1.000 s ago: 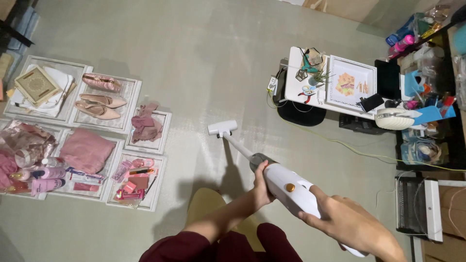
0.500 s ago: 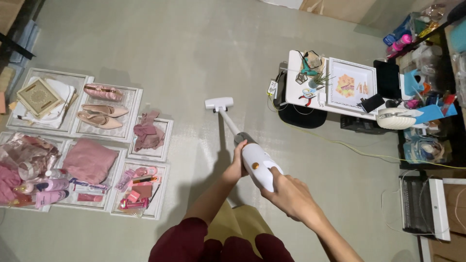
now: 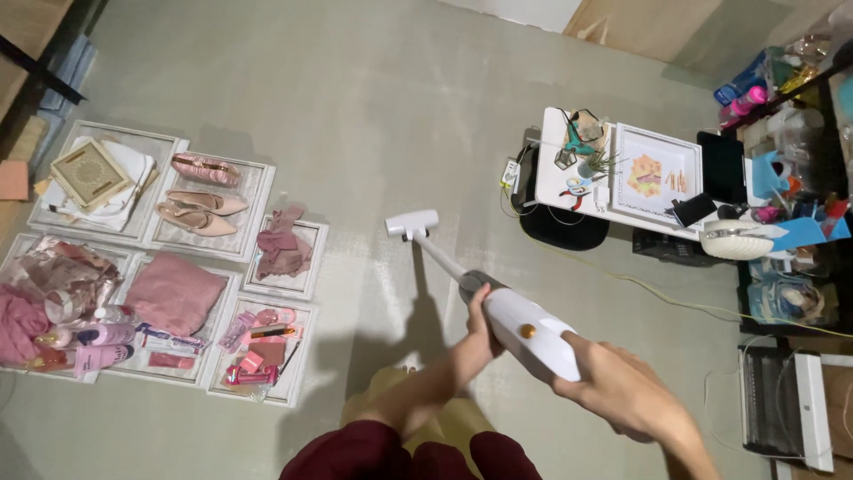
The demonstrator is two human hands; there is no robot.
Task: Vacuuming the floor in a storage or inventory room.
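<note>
Soft, even indoor light fills the frame, brightest on the floor at upper centre. A faint shadow falls beside the vacuum at lower centre. The edges bow outward, and the right hand looks slightly blurred.

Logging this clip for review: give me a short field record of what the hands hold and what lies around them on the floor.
setting: room seen from above, green floor
tool: white stick vacuum, its head on the floor
left hand: grips the vacuum body at its front end
right hand: holds the vacuum's rear end
left of the vacuum head: white trays holding pink shoes, pink cloths and small pink items
right of the vacuum: low white table with a framed picture
</note>
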